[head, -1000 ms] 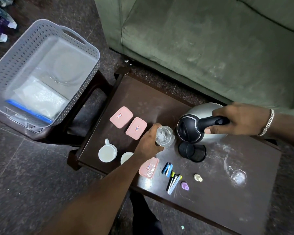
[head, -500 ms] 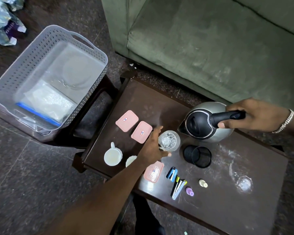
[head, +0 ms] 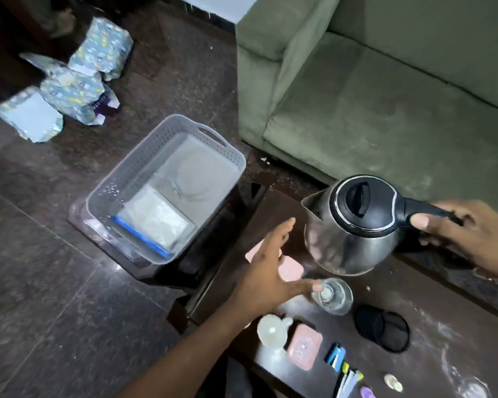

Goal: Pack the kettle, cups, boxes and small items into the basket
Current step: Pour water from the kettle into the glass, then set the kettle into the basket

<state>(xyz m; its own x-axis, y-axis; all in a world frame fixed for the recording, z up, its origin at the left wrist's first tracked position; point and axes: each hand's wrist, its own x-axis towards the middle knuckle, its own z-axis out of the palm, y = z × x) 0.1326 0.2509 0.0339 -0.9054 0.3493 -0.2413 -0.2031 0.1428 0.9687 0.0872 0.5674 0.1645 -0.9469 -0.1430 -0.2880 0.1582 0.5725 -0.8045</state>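
Dark stone floor w/ grey basket (head: 167, 156) at left on a low stool, a flat clear pack w/ blue edge (head: 153, 222) in its bottom. L hand (head: 266, 272) spread wide over the dark table (head: 431, 308), holding nothing, fingertip touching a clear glass (head: 332, 295). Steel kettle (head: 351, 225) is lifted clear of table, R hand (head: 472, 234) wrapped tight round its black handle.

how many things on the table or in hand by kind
kettle: 1
pink boxes: 3
glasses: 2
white cup: 1
black mesh cup: 1
total: 8, small items near the bottom edge not counted
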